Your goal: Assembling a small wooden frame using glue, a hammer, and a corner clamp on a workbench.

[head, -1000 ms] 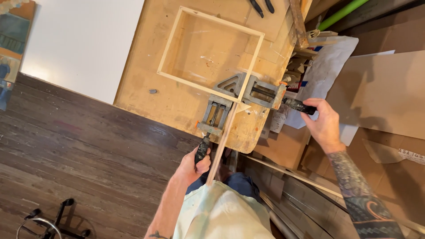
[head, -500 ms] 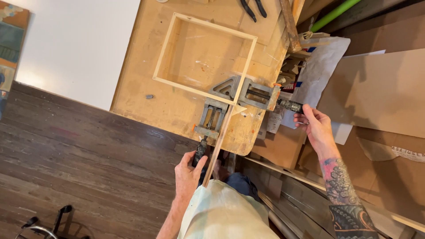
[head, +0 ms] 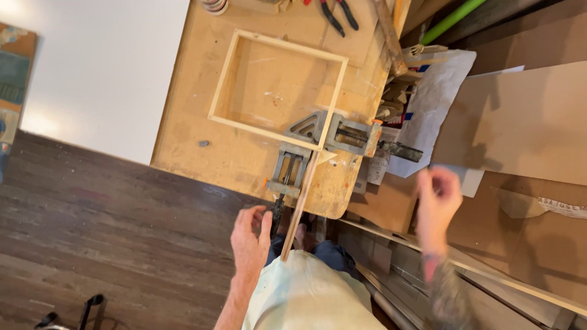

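A pale wooden frame (head: 276,81) lies on the plywood workbench (head: 195,131). Its near right corner sits in a grey metal corner clamp (head: 318,140). A loose wood strip (head: 301,205) runs from the clamp toward my body. My left hand (head: 249,235) rests at the bench's near edge, fingers curled against the black screw handle (head: 277,211) of the clamp's near jaw. My right hand (head: 437,195), blurred with fingers apart, hangs free to the right, just below and beyond the clamp's other black handle (head: 400,150), holding nothing.
Red-handled pliers (head: 338,13) lie at the bench's far edge, with a tape roll (head: 214,5) nearby. Cardboard sheets (head: 520,122) and white paper (head: 434,104) lie to the right. Dark wood floor (head: 92,232) spreads at left, with a white board (head: 92,67) beyond it.
My right hand has let go of the clamp's right handle and pulled back toward me. My left hand stays by the near handle. The view has shifted slightly.
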